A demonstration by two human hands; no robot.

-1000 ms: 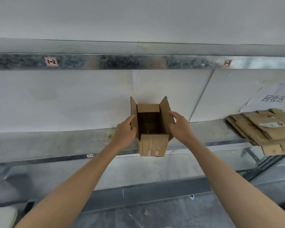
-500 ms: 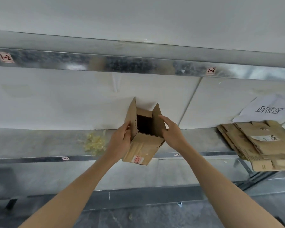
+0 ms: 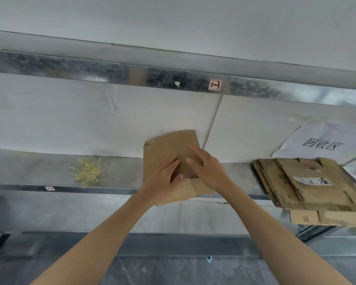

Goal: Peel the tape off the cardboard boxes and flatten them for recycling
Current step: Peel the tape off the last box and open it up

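Galvanised metal makes up the shelf (image 3: 39, 171) that runs across the view, backed by a white panel (image 3: 70, 120). On it, near the middle, lies the box (image 3: 173, 145), already collapsed to a flat sheet, its near end hanging over the shelf's front edge. The left hand (image 3: 162, 179) lies on it with fingers straight and spread, pressing down and gripping nothing; the right hand (image 3: 209, 171) is just beside it, also flat and open, fingers reaching toward the far edge.

Thin corrugated board like this is likely light and fairly stiff across the panels, yet springy at the creases (a folded box tends to puff open once let go). It looks dry and matt, so slipping is little worry, but the cut edges can bend or tear if pulled hard. The overhanging flaps (image 3: 201, 188) at the near end seem the best place to take hold, pinched through all layers so the sheet stays shut when carried.

To the right, well apart, a pile of flattened boxes (image 3: 317, 192) sits under a paper sign (image 3: 325, 142). To the left on the shelf lies a wad of tape (image 3: 87, 173), yellowish and crumpled. Whether any tape is left on the box cannot be told.
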